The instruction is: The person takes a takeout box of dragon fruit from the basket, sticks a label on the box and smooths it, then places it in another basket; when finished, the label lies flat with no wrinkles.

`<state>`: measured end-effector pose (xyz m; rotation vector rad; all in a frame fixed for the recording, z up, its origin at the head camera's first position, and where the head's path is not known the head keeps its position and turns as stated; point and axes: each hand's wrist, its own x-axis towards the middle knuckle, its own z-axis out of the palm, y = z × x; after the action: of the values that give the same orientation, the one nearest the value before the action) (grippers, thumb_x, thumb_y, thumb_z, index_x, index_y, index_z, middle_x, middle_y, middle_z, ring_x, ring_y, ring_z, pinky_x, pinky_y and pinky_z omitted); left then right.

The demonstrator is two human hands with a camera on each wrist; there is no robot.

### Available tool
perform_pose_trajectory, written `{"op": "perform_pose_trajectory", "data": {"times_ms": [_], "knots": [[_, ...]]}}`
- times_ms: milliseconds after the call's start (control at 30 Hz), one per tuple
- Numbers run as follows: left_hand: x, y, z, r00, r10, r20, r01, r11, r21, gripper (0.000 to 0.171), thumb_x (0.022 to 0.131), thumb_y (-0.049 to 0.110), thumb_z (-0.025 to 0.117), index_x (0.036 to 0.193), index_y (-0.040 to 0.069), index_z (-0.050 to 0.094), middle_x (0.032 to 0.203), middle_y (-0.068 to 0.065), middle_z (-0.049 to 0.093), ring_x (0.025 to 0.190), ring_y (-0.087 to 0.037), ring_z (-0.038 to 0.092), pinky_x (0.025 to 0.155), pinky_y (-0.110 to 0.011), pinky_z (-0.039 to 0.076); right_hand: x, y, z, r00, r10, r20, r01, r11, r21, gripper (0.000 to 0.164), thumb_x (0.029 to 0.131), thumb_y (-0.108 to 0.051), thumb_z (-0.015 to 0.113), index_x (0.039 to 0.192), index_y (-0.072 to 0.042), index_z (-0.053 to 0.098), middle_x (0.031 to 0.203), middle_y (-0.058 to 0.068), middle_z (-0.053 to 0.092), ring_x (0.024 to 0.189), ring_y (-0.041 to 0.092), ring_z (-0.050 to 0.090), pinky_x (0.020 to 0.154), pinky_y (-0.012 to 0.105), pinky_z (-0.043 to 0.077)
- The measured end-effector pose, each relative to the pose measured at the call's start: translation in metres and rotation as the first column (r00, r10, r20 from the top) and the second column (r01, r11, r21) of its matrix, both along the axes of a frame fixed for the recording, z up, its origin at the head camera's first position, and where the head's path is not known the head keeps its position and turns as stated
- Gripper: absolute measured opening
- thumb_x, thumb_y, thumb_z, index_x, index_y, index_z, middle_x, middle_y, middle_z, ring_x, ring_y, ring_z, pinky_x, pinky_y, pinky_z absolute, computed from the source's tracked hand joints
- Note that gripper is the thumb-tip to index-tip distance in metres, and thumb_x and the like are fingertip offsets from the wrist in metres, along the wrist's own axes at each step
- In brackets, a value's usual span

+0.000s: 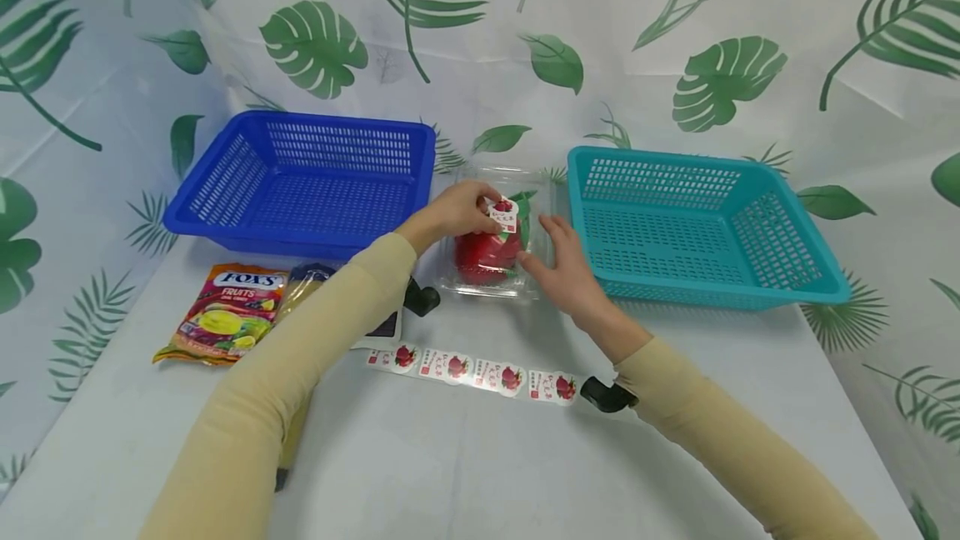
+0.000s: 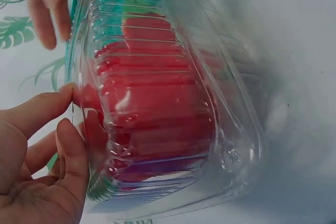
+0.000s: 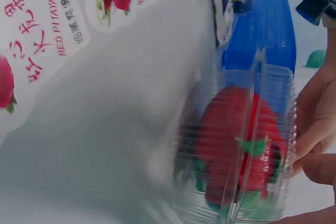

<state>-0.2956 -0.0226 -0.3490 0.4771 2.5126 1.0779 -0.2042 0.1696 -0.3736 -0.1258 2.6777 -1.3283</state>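
Observation:
A red dragon fruit [image 1: 477, 261] with green leaf tips lies inside a clear plastic clamshell box [image 2: 231, 156] in the middle of the table. My left hand [image 1: 459, 208] reaches over the lid, thumb and forefinger pinching the edge of a white pitaya sticker [image 1: 507, 217] that lies against the top. At the box's right side is my right hand [image 1: 566, 269], fingers extended and fingertips right at the lid edge. The box is closed, its ribbed side showing the red fruit in both wrist views.
A blue basket [image 1: 300, 244] stands back left, a teal basket [image 1: 720, 298] back right. A strip of pitaya stickers [image 1: 480, 373] lies in front of the box. The FOX'S candy bag [image 1: 225, 315] lies at left, beside a yellowish packet [image 1: 300, 290] partly hidden by my left arm.

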Motion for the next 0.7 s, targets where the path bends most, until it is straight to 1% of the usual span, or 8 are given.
{"op": "perform_pose_trajectory", "data": {"times_ms": [100, 233, 433, 500, 600, 700], "knots": [[0.001, 0.000, 0.000, 1.000, -0.013, -0.020, 0.013, 1.000, -0.004, 0.053, 0.088, 0.018, 0.074, 0.136, 0.006, 0.055, 0.098, -0.009, 0.052, 0.087, -0.019, 0.049, 0.070, -0.025, 0.045, -0.003, 0.000, -0.006, 0.999, -0.015, 0.049, 0.016, 1.000, -0.023, 0.072, 0.101, -0.032, 0.052, 0.158, -0.012, 0.012, 0.161, 0.017, 0.002, 0.148, 0.036, 0.005, 0.114, 0.059, 0.015], [0.002, 0.002, 0.000, 0.999, -0.027, -0.041, 0.026, 0.999, -0.021, 0.053, 0.088, 0.017, 0.074, 0.136, 0.004, 0.054, 0.099, -0.010, 0.054, 0.087, -0.019, 0.050, 0.070, -0.025, 0.045, -0.009, 0.000, -0.016, 0.996, -0.040, 0.078, 0.044, 0.997, -0.057, 0.068, 0.103, -0.034, 0.048, 0.158, -0.015, 0.013, 0.161, 0.018, 0.003, 0.147, 0.035, 0.006, 0.115, 0.058, 0.015], [0.002, -0.001, 0.003, 1.000, -0.006, -0.028, 0.005, 0.999, -0.043, 0.053, 0.089, 0.019, 0.073, 0.137, 0.005, 0.053, 0.105, -0.011, 0.056, 0.091, -0.020, 0.051, 0.077, -0.028, 0.048, -0.014, 0.000, -0.022, 0.994, -0.040, 0.099, 0.055, 0.985, -0.161, 0.059, 0.105, -0.033, 0.044, 0.157, -0.022, 0.017, 0.162, 0.008, 0.012, 0.148, 0.030, 0.009, 0.116, 0.054, 0.017], [0.001, -0.003, 0.003, 1.000, -0.003, -0.019, 0.002, 0.999, -0.046, 0.053, 0.089, 0.019, 0.073, 0.137, 0.005, 0.054, 0.105, -0.011, 0.056, 0.092, -0.021, 0.051, 0.078, -0.028, 0.049, -0.016, 0.001, -0.024, 0.993, -0.035, 0.113, 0.056, 0.981, -0.185, 0.058, 0.105, -0.033, 0.044, 0.156, -0.024, 0.019, 0.162, 0.007, 0.012, 0.148, 0.030, 0.008, 0.116, 0.054, 0.017], [-0.001, -0.006, 0.002, 1.000, -0.011, -0.007, 0.011, 0.999, -0.053, 0.053, 0.089, 0.020, 0.073, 0.137, 0.006, 0.054, 0.106, -0.011, 0.055, 0.093, -0.021, 0.052, 0.078, -0.029, 0.049, -0.018, 0.003, -0.029, 0.994, -0.010, 0.113, 0.031, 0.981, -0.192, 0.057, 0.104, -0.034, 0.045, 0.155, -0.025, 0.019, 0.162, 0.008, 0.010, 0.149, 0.030, 0.006, 0.116, 0.053, 0.016], [-0.003, -0.008, 0.002, 1.000, -0.021, 0.005, 0.021, 0.998, -0.053, 0.053, 0.090, 0.020, 0.073, 0.137, 0.007, 0.054, 0.108, -0.010, 0.055, 0.094, -0.021, 0.051, 0.078, -0.029, 0.049, -0.019, 0.006, -0.033, 0.993, 0.035, 0.109, -0.014, 0.982, -0.189, 0.059, 0.104, -0.038, 0.044, 0.155, -0.025, 0.016, 0.162, 0.011, 0.008, 0.148, 0.032, 0.005, 0.116, 0.053, 0.016]]}}
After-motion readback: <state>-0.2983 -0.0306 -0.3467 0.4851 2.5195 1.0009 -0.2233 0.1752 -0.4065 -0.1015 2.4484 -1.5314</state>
